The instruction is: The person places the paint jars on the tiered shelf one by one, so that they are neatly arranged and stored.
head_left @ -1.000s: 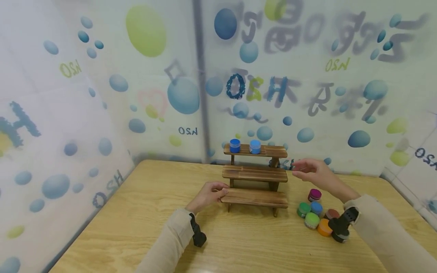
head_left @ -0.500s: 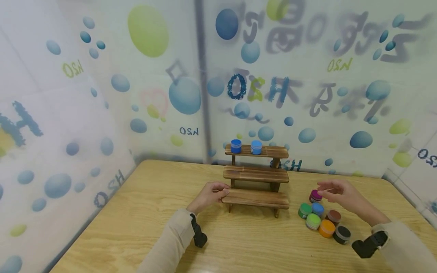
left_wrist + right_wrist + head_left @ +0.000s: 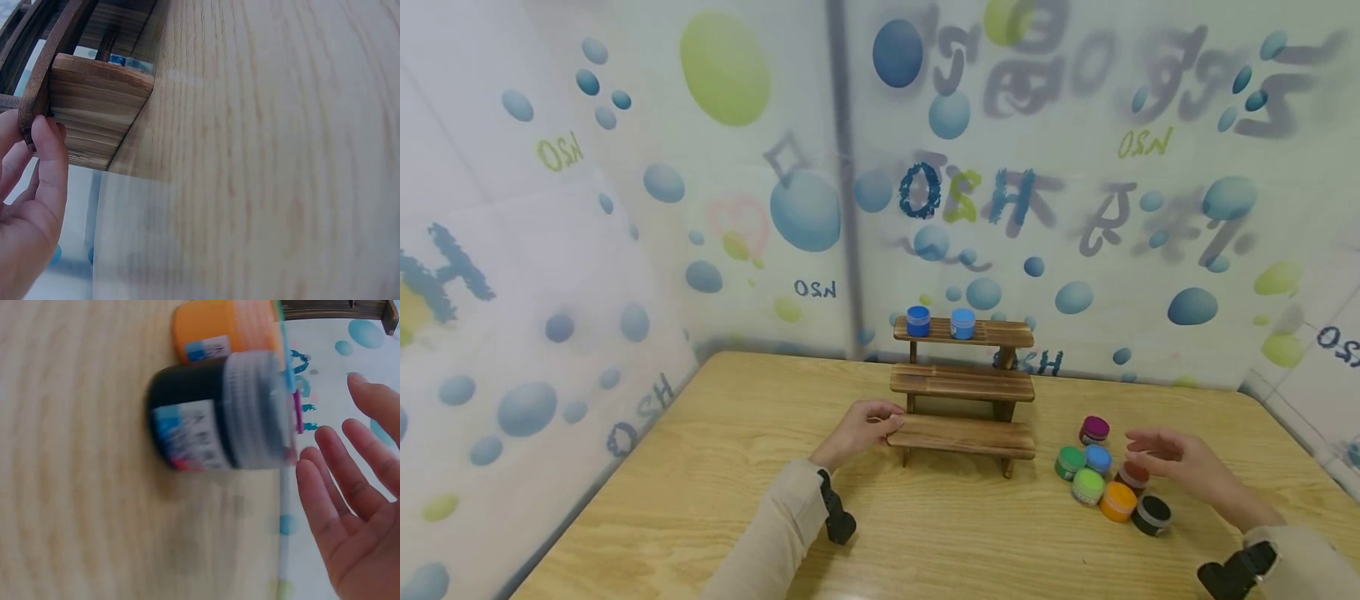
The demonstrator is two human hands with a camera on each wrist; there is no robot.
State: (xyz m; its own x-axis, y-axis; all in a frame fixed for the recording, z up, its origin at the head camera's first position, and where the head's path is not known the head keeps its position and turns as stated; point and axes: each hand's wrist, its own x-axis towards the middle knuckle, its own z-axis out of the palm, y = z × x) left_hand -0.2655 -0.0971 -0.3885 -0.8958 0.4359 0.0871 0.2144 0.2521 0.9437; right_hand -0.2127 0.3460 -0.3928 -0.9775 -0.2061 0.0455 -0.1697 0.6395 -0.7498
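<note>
Seven jars [image 3: 1101, 461] near the right grip [image 3: 1187, 467]

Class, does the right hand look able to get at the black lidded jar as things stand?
Probably yes: the right hand is near and holds nothing, and nothing covers the black lidded jar; its side away from the orange jar looks free.

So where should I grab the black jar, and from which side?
Probably best to take the black jar by its ribbed lid, right hand coming from above and the right: it stands upright, lid up, while the orange jar and brown jar crowd its left and back.
</note>
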